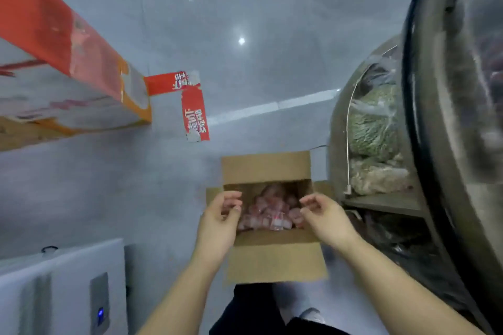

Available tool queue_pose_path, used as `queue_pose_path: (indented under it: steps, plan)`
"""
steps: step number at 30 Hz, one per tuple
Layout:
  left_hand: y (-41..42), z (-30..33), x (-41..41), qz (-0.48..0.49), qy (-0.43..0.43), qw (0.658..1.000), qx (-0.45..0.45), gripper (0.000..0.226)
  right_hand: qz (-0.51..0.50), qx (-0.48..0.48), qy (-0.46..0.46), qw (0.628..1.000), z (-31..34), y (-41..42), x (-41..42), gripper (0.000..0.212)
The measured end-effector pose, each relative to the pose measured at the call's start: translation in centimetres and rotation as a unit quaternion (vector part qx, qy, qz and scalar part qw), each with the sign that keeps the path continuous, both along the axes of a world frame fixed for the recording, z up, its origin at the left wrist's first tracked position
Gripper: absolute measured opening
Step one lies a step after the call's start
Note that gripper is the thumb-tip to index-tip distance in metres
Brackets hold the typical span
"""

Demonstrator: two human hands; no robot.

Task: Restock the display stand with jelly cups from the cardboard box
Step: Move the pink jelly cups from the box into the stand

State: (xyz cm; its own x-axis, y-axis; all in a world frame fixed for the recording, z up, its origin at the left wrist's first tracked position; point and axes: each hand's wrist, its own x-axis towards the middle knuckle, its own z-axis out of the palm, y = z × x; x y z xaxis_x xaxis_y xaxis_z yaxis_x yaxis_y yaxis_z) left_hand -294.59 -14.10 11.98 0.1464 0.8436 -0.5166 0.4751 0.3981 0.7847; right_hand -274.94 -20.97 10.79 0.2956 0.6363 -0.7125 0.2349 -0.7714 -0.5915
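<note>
Grey tiled floor (109,185), red-orange carton (54,43), white appliance (68,280), red strips (194,114)

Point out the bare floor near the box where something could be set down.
Bare grey floor lies left of the cardboard box, up to the white cabinet, and beyond the box toward the red strips. The right side is crowded by the round display stand.

**Legible text: almost none**

I can see white characters printed on two red strips (187,100) stuck to the floor; they sit upside down to me and are too blurred for me to read. The red-and-orange carton (68,62) at my left carries smeared print, unreadable. The jelly cups (269,212) in the box (275,261) have red-and-white labels; I cannot make out the lettering.
</note>
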Motion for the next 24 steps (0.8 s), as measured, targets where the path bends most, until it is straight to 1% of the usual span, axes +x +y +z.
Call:
queue_pose_path:
  steps: [1,4,6,8,10,11,13,14,16,17,18,19,21,22,23,24]
  plan:
    - [-0.5,-3.6,-0.1,-0.016,0.015,1.0,-0.017,0.035,0.033,-0.025,-0.013,0.999,-3.6,-0.3,0.1,0.012]
    - [-1.3,-14.1,0.2,-0.076,0.069,0.993,-0.063,0.024,0.138,-0.085,-0.055,0.985,-13.3,-0.3,0.2,0.024]
    - [-0.8,-20.4,0.9,-0.112,0.107,0.984,-0.084,0.025,0.209,-0.103,-0.078,0.969,-18.9,0.4,0.2,0.03]
    - [0.2,-25.3,1.8,-0.128,0.12,0.978,-0.116,0.029,0.277,-0.103,-0.108,0.949,-23.8,1.5,0.0,0.037]
    - [1.3,-28.9,2.9,-0.165,0.141,0.966,-0.141,0.022,0.353,-0.103,-0.137,0.92,-27.8,2.6,-0.4,0.049]
    - [1.9,-30.4,3.5,-0.208,0.164,0.954,-0.144,0.019,0.389,-0.104,-0.15,0.903,-29.4,3.2,-0.5,0.054]
    - [2.9,-32.8,4.7,-0.291,0.221,0.919,-0.145,0.019,0.454,-0.117,-0.168,0.867,-31.5,4.4,-0.3,0.056]
    - [3.4,-33.6,5.1,-0.314,0.254,0.905,-0.138,0.023,0.48,-0.126,-0.17,0.851,-31.9,5.0,-0.1,0.055]
    - [4.3,-34.5,5.5,-0.314,0.315,0.89,-0.101,0.038,0.527,-0.136,-0.182,0.819,-32.0,6.0,0.5,0.052]
    - [4.6,-34.7,5.7,-0.316,0.337,0.884,-0.074,0.042,0.554,-0.133,-0.202,0.796,-31.8,6.3,0.7,0.049]
    - [4.8,-34.8,5.8,-0.326,0.349,0.877,-0.054,0.044,0.588,-0.116,-0.233,0.766,-31.6,6.5,0.8,0.047]
    - [5.0,-35.0,5.8,-0.343,0.354,0.869,-0.047,0.045,0.626,-0.083,-0.271,0.727,-31.5,6.5,0.7,0.042]
    - [4.9,-35.1,6.0,-0.383,0.367,0.847,-0.042,0.048,0.697,0.015,-0.331,0.636,-31.5,6.3,0.0,0.033]
    - [4.7,-35.2,6.1,-0.4,0.38,0.834,-0.032,0.049,0.725,0.071,-0.345,0.592,-31.7,6.2,-0.4,0.031]
    - [4.6,-35.2,6.4,-0.41,0.392,0.823,-0.021,0.048,0.746,0.111,-0.349,0.557,-32.1,6.2,-0.7,0.032]
    - [4.6,-35.2,6.5,-0.412,0.403,0.817,-0.01,0.045,0.764,0.126,-0.35,0.527,-32.4,6.2,-0.8,0.032]
